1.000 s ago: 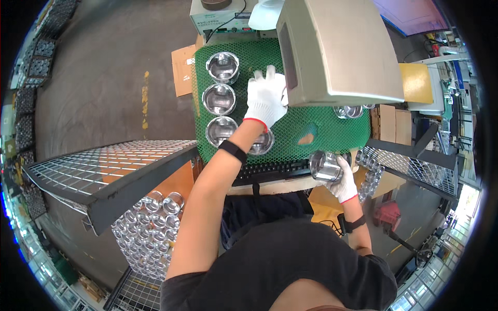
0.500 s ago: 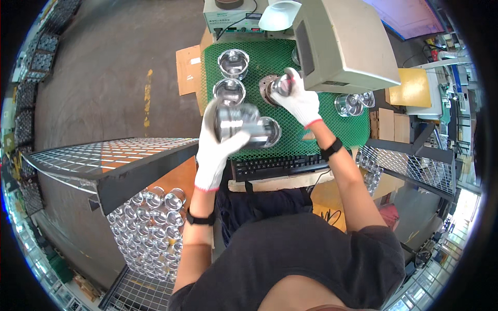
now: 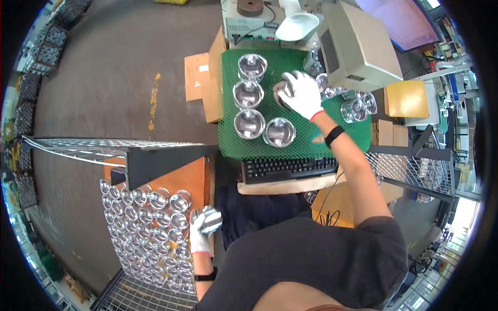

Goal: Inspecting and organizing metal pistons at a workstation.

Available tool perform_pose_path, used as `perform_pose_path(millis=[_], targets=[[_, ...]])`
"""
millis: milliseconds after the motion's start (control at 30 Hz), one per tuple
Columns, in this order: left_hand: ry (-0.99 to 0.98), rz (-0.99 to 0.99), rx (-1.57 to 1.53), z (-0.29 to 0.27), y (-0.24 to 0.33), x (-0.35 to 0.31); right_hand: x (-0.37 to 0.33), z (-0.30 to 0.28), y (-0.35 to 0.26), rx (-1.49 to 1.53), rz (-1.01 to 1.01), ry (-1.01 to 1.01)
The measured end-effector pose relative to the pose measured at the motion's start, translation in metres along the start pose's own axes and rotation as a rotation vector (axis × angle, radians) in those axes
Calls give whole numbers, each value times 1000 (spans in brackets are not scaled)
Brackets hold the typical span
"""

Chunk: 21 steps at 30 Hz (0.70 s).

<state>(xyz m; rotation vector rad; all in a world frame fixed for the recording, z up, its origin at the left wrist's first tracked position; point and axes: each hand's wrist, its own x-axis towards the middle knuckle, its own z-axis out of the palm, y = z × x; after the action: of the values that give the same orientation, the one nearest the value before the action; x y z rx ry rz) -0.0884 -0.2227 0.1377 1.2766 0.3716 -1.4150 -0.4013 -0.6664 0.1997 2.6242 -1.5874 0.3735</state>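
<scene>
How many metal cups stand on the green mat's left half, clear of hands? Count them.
4: a far cup, a middle cup and a near cup in a column, a fourth cup right of the near one. None appears hidden.

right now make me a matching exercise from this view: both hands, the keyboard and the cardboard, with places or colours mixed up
1 left hand
2 right hand
3 keyboard
4 cardboard

A brown, beside the mat's left edge
B over the green mat
C off the mat, holding a shiny metal cylinder
D black, along the mat's near edge

Pairs: 1-C, 2-B, 3-D, 4-A
</scene>
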Motion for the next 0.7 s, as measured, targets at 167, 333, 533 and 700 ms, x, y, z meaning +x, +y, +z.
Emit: perform_pose_path(millis=[167,333,533,700], targets=[[-30,-36,66,7,11,-8,-3,18,-12,24,96,132],[-301,-66,92,86,27,8,-8,-9,-28,-120,92,147],[-460,-45,-37,123,11,7,-103,-54,-91,255,-158,162],[-569,-238,-200,130,-28,-2,-199,-42,-101,1477,376,-816]])
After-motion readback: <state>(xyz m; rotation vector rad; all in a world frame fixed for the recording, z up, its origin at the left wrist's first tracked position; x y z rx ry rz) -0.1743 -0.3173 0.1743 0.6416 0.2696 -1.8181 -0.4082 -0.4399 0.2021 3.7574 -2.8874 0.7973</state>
